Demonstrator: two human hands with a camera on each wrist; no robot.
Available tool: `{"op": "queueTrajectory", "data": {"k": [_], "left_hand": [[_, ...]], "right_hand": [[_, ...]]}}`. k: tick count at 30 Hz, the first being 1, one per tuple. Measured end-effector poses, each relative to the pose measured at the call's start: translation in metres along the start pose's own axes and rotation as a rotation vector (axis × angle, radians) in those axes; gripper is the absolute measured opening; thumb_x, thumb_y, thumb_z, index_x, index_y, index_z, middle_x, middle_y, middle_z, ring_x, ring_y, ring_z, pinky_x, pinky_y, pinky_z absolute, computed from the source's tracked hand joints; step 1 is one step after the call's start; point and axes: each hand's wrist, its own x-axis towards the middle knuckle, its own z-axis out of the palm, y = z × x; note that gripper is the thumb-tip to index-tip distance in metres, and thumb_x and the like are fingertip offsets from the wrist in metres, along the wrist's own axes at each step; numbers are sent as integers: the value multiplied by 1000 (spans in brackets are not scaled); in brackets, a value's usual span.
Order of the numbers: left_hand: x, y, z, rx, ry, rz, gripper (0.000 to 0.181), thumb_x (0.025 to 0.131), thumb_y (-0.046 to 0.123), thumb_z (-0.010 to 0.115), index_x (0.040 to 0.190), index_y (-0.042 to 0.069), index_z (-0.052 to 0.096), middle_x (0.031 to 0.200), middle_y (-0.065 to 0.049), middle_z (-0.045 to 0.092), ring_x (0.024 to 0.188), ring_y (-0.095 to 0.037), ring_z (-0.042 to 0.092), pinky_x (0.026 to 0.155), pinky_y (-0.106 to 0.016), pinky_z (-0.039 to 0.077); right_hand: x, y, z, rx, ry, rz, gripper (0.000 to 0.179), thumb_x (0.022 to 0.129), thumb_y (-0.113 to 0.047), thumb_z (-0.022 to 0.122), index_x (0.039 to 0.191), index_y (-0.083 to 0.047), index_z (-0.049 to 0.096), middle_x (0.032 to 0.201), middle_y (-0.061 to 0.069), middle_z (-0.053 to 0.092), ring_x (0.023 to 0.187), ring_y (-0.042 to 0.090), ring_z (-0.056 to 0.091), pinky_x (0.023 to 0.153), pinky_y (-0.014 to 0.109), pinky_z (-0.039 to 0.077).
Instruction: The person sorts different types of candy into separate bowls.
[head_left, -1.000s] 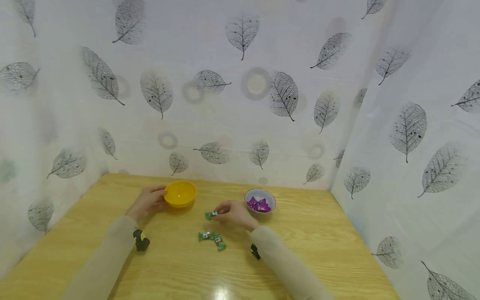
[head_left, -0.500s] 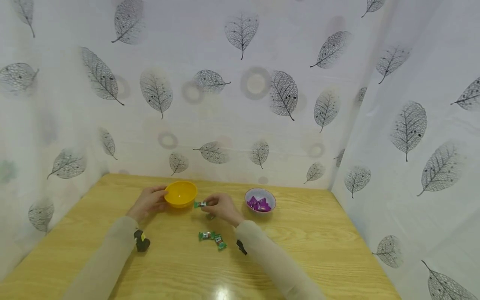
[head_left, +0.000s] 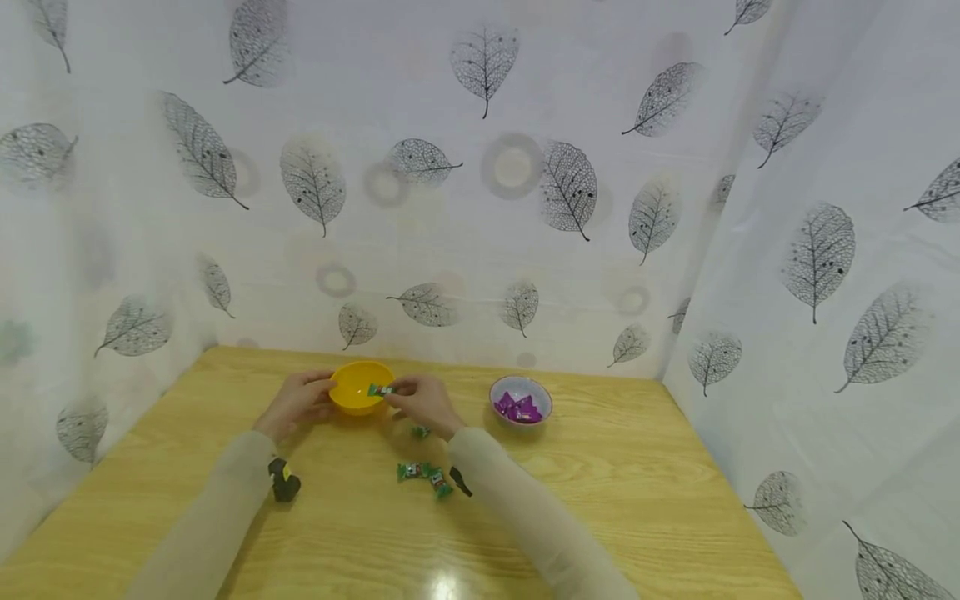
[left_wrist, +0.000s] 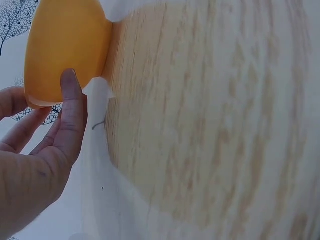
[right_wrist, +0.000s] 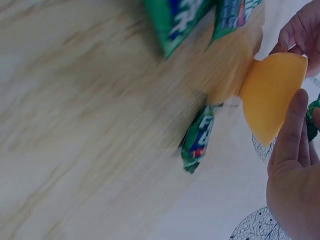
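My left hand [head_left: 295, 402] holds the yellow bowl [head_left: 347, 382] by its left side. In the left wrist view, fingers lie against the outside of the bowl [left_wrist: 70, 45], near its rim. My right hand [head_left: 426, 403] pinches a green-wrapped candy [head_left: 379, 390] over the bowl's right rim. In the right wrist view this candy [right_wrist: 313, 119] is partly cut off by the frame edge. Three more green candies lie on the table: one below my right hand [head_left: 421, 432], and two lying together [head_left: 412, 472] nearer the front.
A pale bowl with a dark pinkish rim [head_left: 546, 395] stands to the right, holding several purple-wrapped candies [head_left: 519, 408]. The light wooden table [head_left: 615, 483] is backed by a white curtain [head_left: 450, 250] with a leaf print.
My right hand has moved left and away from me, carrying the green candy from the table to over the yellow bowl. My left hand has stayed at the bowl.
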Motion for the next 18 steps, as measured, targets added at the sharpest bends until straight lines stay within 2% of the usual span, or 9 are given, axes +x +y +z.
{"op": "queueTrajectory", "data": {"k": [4, 9, 13, 18], "left_hand": [[1, 0, -1, 22, 7, -2, 55, 103, 21, 48, 149, -6, 32, 147, -32, 40, 90, -5, 65, 87, -33, 58], [3, -2, -1, 24, 9, 2, 54, 103, 20, 47, 149, -6, 32, 148, -31, 40, 93, -4, 63, 87, -32, 58], [2, -1, 0, 37, 13, 5, 54, 104, 21, 46, 149, -5, 33, 147, -31, 40, 94, -4, 63, 87, -33, 58], [2, -1, 1, 43, 12, -4, 54, 104, 21, 46, 149, -4, 33, 148, -31, 40, 94, -5, 63, 88, -34, 58]], "right_hand": [[3, -5, 9, 20, 22, 3, 25, 89, -15, 71, 110, -2, 71, 96, 16, 74, 74, 31, 73, 73, 30, 61], [9, -5, 18, 22, 66, 33, 24, 88, -16, 73, 108, -4, 71, 90, 9, 75, 75, 31, 73, 74, 26, 59], [11, -5, 19, 19, 74, 39, 24, 89, -19, 73, 109, -6, 72, 92, 7, 75, 78, 31, 74, 76, 29, 60], [11, -6, 18, 30, 52, 42, 33, 88, -18, 73, 118, -3, 68, 99, 10, 75, 79, 33, 73, 78, 34, 61]]}}
